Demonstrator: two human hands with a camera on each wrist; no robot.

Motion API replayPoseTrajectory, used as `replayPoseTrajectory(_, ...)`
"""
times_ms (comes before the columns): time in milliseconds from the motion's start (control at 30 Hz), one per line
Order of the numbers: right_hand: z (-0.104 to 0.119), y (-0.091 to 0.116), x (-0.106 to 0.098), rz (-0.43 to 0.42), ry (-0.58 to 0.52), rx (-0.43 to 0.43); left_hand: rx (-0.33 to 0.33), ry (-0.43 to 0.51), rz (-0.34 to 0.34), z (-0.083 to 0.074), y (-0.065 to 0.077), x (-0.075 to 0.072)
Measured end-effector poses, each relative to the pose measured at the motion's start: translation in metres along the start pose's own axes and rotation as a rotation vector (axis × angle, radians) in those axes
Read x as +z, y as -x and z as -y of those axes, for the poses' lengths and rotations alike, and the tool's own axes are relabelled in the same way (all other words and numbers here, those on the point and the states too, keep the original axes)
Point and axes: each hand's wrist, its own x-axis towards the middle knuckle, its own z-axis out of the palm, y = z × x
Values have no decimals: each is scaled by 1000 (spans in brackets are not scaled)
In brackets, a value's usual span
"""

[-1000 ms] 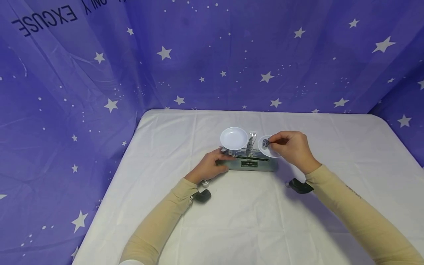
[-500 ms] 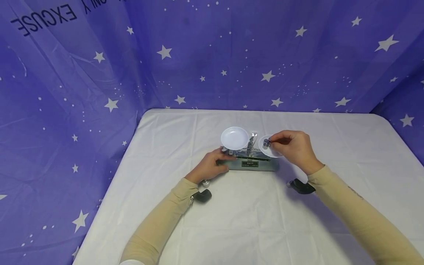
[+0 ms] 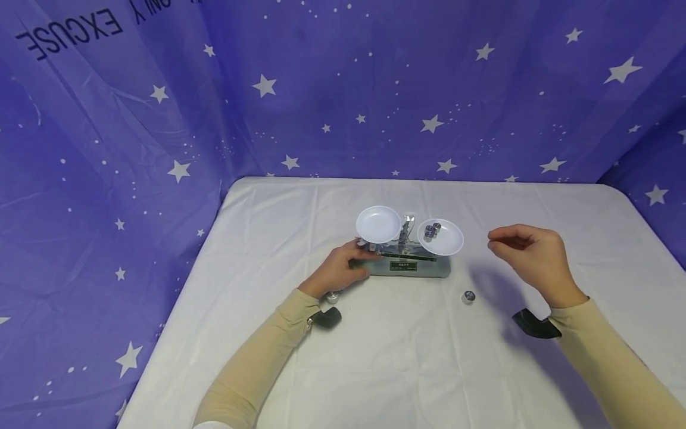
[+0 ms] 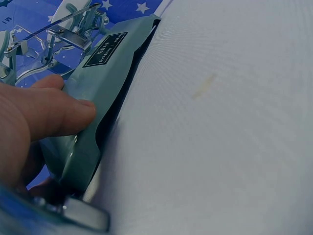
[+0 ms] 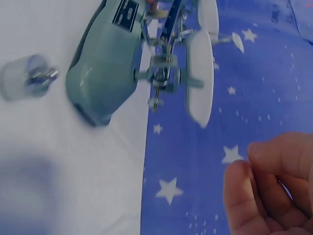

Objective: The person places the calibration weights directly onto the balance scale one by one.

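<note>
A green balance scale with two white pans stands on the table. My left hand grips the left end of its base; in the left wrist view the thumb lies along the front face. Several small metal weights stand together in the right pan, while the left pan holds nothing. To the right of the scale, my right hand is in the air, fingers loosely bent and holding nothing. Its fingertips come close together in the right wrist view, apart from the pan.
One larger metal weight stands on the white tablecloth in front of the scale's right end. Another silver weight is beside my left wrist, partly hidden. A purple star-patterned curtain hangs behind the table.
My right hand has let go of a small weight in the right pan and moved away to the right. The larger weight on the table has come into fuller view. My left hand stays put.
</note>
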Motion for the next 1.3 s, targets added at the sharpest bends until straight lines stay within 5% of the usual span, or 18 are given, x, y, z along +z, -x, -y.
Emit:
replayPoseTrajectory(267, -28, 25, -16, 19, -46, 73, 4, 3, 1, -2, 1, -1)
replayPoseTrajectory(533, -43, 40, -11, 49, -42, 110, 3, 13, -5, -1, 0, -1)
replayPoseTrajectory(1300, -56, 58, 29, 245, -90, 13, -8, 6, 5, -3, 1, -2)
